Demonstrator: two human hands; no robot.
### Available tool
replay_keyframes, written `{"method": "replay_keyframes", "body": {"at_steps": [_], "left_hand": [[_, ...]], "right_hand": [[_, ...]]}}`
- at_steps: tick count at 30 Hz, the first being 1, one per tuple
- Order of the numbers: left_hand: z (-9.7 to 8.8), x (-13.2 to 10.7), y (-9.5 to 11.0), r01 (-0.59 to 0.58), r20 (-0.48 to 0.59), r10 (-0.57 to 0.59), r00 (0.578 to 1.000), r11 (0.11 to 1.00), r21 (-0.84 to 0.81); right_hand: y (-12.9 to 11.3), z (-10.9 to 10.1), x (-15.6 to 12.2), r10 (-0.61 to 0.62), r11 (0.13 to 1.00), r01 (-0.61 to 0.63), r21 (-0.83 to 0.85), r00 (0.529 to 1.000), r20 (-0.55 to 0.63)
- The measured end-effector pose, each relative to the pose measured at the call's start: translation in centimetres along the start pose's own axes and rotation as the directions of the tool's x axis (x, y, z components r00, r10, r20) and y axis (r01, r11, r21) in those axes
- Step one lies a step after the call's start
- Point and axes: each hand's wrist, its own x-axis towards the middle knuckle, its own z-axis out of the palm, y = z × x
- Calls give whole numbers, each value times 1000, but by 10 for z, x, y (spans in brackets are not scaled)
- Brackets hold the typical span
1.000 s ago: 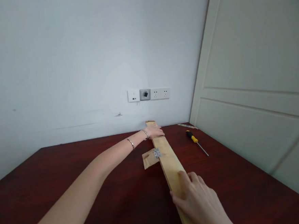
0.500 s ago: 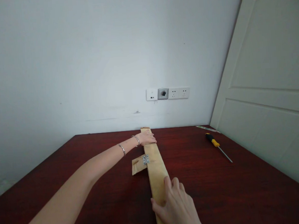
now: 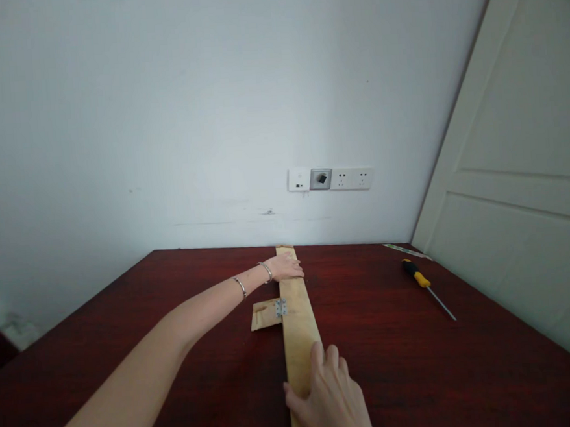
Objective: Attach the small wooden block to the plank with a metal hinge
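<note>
Both hands have stayed on the long pale wooden plank (image 3: 297, 323) over the last second, and it still lies flat on the dark red-brown wooden table (image 3: 177, 351), running from the near edge to the white wall at the far side. The left hand (image 3: 287, 266) reaches across the plank's far end, palm down, fingers stretched out and close together, gripping nothing. Two thin silver bangles (image 3: 240, 285) sit on that forearm. The right hand (image 3: 330, 402) presses on the near part of the plank, fingers loosely apart on top and thumb at its left edge, not closed around it. A small silver metal hinge (image 3: 280, 307) joins the plank's left edge to a short pale wooden block (image 3: 264, 314). Well apart to the right lies a yellow-and-black-handled screwdriver (image 3: 421, 279), near a cream panelled door (image 3: 523, 210).
</note>
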Motion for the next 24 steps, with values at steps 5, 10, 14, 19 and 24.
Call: {"method": "replay_keyframes", "body": {"at_steps": [5,10,14,19,24], "left_hand": [[2,-1,-1,18,4,-18,1000,1000,-22],[2,0,0,39,-3,-39,999,998,-46],[2,2,0,45,-12,-46,999,998,-51],[3,6,-1,47,-16,-48,999,998,-36],[6,7,-3,50,16,-50,999,999,10]], "right_hand": [[0,6,1,-2,1000,2,-9,1000,-21],[-3,5,1,10,1000,-10,-18,1000,10],[-5,2,2,22,999,-21,-43,1000,15],[-5,2,5,18,997,-19,-70,1000,-16],[-1,13,6,-17,996,11,-89,998,-65]]}}
